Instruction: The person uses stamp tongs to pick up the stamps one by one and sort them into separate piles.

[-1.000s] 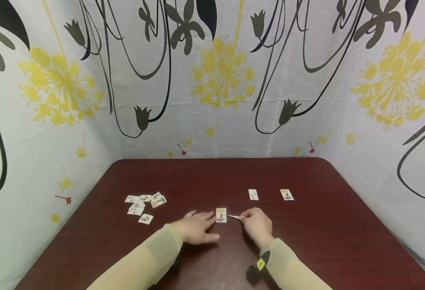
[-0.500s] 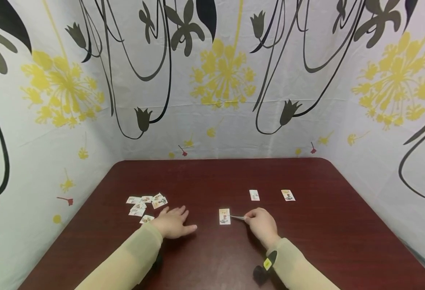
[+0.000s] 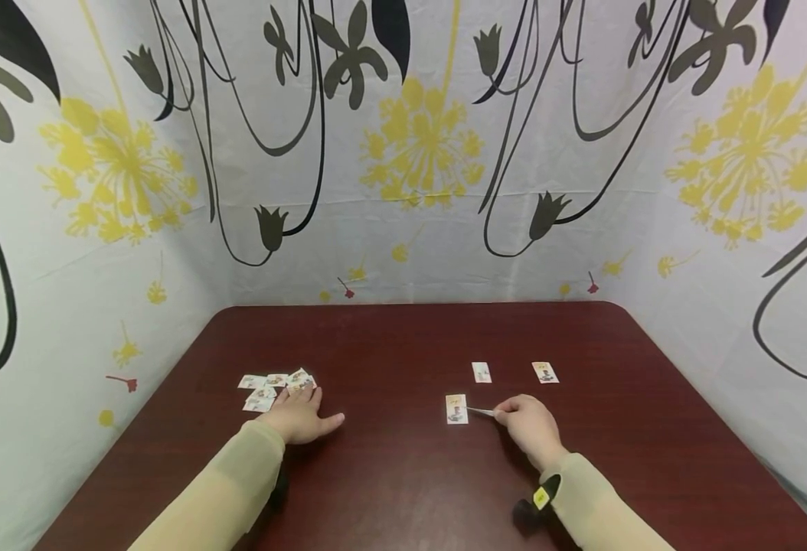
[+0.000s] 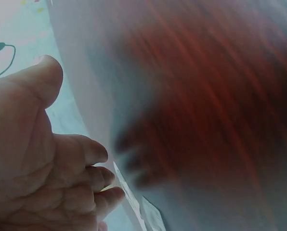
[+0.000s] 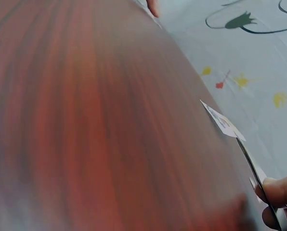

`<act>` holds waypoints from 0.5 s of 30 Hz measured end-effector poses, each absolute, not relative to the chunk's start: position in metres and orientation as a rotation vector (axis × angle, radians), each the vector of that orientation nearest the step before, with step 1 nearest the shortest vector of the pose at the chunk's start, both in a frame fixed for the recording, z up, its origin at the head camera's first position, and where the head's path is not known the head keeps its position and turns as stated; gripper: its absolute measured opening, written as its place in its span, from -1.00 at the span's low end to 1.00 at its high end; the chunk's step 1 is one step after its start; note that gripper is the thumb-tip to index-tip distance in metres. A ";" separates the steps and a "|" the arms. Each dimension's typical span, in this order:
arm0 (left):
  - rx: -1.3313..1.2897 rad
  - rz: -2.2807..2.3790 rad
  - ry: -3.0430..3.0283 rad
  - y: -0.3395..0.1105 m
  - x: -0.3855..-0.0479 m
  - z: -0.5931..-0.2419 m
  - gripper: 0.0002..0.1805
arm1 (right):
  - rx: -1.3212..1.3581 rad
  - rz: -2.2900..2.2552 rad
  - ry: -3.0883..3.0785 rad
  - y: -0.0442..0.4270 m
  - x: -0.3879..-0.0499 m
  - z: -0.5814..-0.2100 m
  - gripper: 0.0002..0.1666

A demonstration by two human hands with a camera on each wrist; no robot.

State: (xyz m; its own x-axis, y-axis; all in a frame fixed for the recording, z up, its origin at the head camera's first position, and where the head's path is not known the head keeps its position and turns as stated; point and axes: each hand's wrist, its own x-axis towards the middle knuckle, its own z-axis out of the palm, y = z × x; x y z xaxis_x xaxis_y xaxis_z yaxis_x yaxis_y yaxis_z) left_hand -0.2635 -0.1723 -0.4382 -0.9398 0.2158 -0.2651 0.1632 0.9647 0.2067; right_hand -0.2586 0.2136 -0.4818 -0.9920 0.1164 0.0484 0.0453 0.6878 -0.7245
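My right hand pinches slim tweezers between thumb and fingers. At their tips is a small white card with a printed figure; the right wrist view shows this card tilted at the end of the dark, thin tweezers. Over at the left, my left hand lies palm down with its fingers extended, at the near right side of a loose group of picture cards. Its fingertips cover part of that group. In the left wrist view, some cards appear just beyond the fingers.
Two separate cards lie farther back on the right: a left card and a right card. The dark red wooden table has rounded far corners. A patterned cloth hangs behind it and along both sides.
My left hand has moved left, away from the middle card, to the card group. My right hand has shifted right, and the card at the tweezers' tips has moved with it.
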 end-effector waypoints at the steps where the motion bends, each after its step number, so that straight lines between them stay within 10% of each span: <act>1: 0.270 0.265 2.825 -0.174 -0.264 -0.439 -0.07 | -0.141 1.200 -2.803 0.217 -0.259 -0.481 -0.90; 15: 0.273 0.304 2.806 -0.182 -0.267 -0.444 -0.08 | -0.211 1.213 -2.799 0.275 -0.258 -0.473 -0.80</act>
State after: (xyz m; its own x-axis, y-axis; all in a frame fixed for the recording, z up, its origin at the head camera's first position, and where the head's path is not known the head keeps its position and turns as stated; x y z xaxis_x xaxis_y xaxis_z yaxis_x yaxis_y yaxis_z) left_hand -0.2674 -0.1819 -0.4437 -0.9355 0.2182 -0.2779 0.1536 0.9595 0.2360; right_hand -0.2577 0.2748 -0.4731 -0.9870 0.1594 0.0218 0.0931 0.6764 -0.7306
